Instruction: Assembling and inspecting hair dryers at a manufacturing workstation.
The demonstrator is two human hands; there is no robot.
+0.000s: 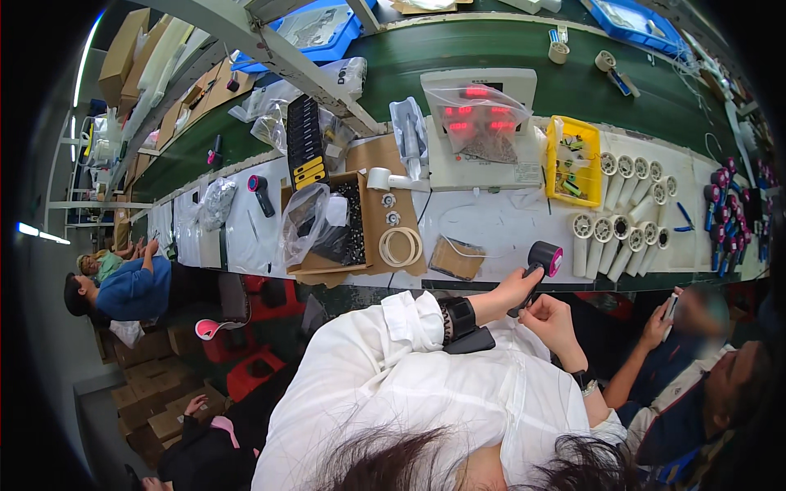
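Left hand [517, 290] is curled round the handle of a black, pink-faced device [544, 260] right of centre by the desk [499, 219] edge, right hand [553, 324] pinched below (can't tell on what), so a loose grip could drop it.

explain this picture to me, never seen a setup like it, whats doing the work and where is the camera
No machine arm here: a person works bare-handed. The one picture comes from a wide fisheye camera on their head, looking down, so edges look bent.

The left hand holds a dark, pink-ended device, like a small hair dryer. The right hand is at its lower end; its grip is unclear.

On the bench are white tubes, a yellow bin, an open box and a meter with red digits.
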